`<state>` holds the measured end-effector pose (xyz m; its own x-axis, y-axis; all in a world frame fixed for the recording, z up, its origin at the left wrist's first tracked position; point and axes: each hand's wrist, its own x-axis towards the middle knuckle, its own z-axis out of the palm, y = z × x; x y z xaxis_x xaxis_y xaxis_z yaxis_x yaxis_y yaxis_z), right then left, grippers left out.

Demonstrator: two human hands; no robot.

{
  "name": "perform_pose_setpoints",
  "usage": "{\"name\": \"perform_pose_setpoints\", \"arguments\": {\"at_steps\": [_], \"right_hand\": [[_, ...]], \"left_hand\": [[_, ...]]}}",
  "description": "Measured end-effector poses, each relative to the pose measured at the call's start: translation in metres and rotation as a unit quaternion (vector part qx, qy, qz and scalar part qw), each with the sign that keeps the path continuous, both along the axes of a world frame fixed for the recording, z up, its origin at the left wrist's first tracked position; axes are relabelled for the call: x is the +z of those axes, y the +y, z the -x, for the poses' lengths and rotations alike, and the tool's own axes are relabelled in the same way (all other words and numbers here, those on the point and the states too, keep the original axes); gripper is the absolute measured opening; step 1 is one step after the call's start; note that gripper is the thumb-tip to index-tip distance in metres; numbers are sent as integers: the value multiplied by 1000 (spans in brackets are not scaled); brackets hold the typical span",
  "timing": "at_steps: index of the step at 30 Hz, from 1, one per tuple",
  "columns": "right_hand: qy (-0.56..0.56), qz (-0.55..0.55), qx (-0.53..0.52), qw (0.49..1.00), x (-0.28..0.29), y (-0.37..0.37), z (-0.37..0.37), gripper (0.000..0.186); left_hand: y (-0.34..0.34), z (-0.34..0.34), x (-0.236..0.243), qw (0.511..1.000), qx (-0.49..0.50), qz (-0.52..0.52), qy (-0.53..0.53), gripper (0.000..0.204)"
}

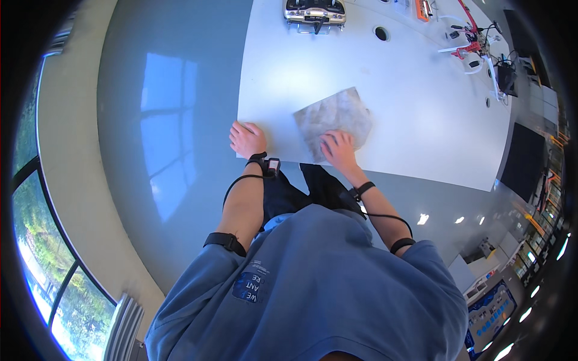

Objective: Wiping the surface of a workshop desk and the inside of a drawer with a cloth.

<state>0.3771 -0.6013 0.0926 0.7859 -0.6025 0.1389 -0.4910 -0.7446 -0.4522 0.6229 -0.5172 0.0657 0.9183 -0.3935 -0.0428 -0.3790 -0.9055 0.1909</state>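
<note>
A grey, stained cloth (333, 117) lies spread over the front part of a white table (421, 132), its corners pointing outward. On its near part sits my right hand (340, 148), fingers bent and pressed into the fabric, gripping it against the tabletop. My left hand (247, 140) rests on the table's left edge near the front corner. It holds nothing, and its fingers are slightly curved and partly apart. Each wrist wears a black strap with a cable; a small device (272, 166) sits at the left wrist.
At the far edge stands a silver-and-black remote controller (314, 13). A round hole (381, 33) pierces the tabletop. Farther right are a red-and-white drone frame (474, 48) with wires and an orange object (423, 9). Grey floor (174, 120) and a wall with windows lie left.
</note>
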Motion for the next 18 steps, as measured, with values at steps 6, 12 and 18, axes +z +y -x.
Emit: {"name": "perform_pose_setpoints", "arguments": {"at_steps": [6,12,18], "right_hand": [[57,40,-189,980,21,-27,58,40],[96,-23,-114,989,25,-72,54,54],[-77,-224,-175,956,12,-67,48,63]], "left_hand": [[7,4,9,996,-12,-3,-87,31],[-1,53,34,955,-199,107,192,43],[-28,105,27,901,-45,224,370,63]]}}
